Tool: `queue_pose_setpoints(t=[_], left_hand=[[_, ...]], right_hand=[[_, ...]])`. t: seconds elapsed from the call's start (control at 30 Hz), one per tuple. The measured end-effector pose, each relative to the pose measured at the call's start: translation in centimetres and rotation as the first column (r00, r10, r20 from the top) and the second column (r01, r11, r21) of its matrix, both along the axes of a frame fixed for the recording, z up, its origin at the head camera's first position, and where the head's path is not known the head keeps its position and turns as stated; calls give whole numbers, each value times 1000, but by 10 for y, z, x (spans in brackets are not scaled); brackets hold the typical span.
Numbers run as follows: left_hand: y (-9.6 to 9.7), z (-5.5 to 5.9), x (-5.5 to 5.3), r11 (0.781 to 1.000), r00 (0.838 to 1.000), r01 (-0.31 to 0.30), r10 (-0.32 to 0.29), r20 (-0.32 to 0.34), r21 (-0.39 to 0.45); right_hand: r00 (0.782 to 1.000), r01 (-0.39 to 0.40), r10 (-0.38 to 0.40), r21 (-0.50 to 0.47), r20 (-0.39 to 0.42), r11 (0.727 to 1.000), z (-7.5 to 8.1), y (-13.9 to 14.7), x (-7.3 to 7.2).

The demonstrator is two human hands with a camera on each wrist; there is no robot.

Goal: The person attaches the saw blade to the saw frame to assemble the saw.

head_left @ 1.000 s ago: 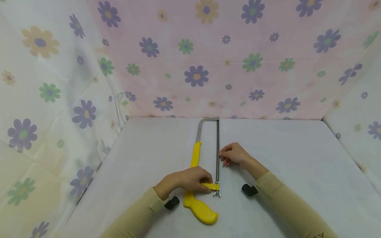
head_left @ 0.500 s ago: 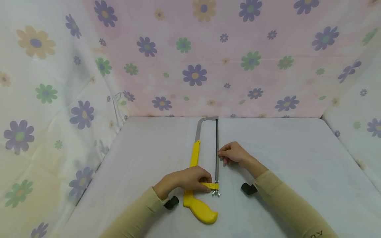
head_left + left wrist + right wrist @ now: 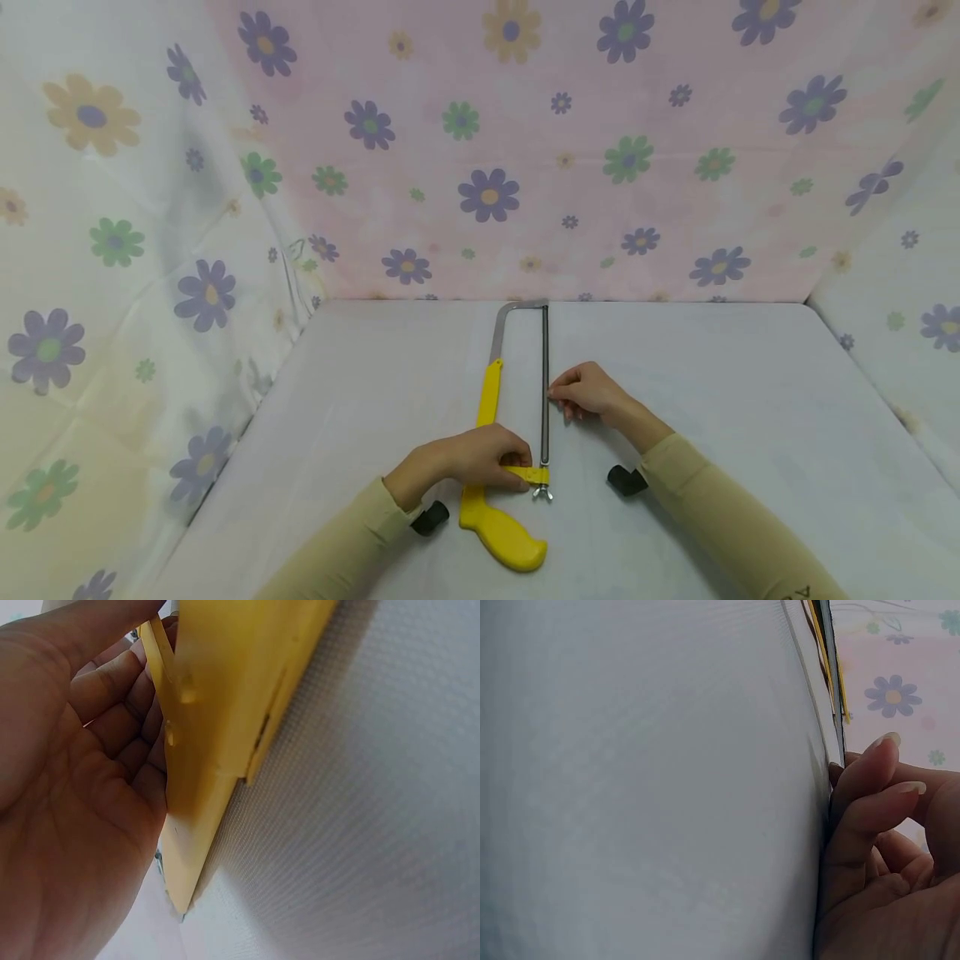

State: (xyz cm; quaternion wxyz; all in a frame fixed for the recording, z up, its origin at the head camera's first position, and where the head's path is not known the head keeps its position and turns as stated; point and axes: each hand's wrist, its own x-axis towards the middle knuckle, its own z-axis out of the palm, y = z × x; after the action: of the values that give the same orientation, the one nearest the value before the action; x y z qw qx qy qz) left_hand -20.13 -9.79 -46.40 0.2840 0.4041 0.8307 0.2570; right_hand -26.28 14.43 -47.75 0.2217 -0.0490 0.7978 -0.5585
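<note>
A hacksaw with a yellow handle (image 3: 513,540) and a grey metal frame end (image 3: 498,329) lies flat on the white table. Its blade (image 3: 545,358) runs along the right side, with a wing nut (image 3: 542,492) at the near end. My left hand (image 3: 476,457) reaches over the yellow frame and grips its short cross arm (image 3: 534,475) between thumb and fingers. In the left wrist view the yellow frame (image 3: 217,697) passes beside the palm. My right hand (image 3: 588,390) pinches the middle of the blade with thumb and forefinger, its other fingers curled below.
The white table (image 3: 712,400) reaches back to a pink flowered cloth (image 3: 420,208). White flowered cloth (image 3: 135,292) hangs at the left side, and more at the right. A black wrist mount (image 3: 431,518) shows at the left sleeve, another mount (image 3: 626,481) at the right.
The head view has shifted slightly. Both hands keep their places on the hacksaw, which has not visibly moved on the table.
</note>
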Motion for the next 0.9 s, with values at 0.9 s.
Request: queue_pose_setpoints(t=[0.9], left_hand=[[0, 3, 2, 1000, 1000, -8, 7, -9, -7]], right_hand=[[1000, -28, 29, 68, -7, 997, 9, 7, 14]])
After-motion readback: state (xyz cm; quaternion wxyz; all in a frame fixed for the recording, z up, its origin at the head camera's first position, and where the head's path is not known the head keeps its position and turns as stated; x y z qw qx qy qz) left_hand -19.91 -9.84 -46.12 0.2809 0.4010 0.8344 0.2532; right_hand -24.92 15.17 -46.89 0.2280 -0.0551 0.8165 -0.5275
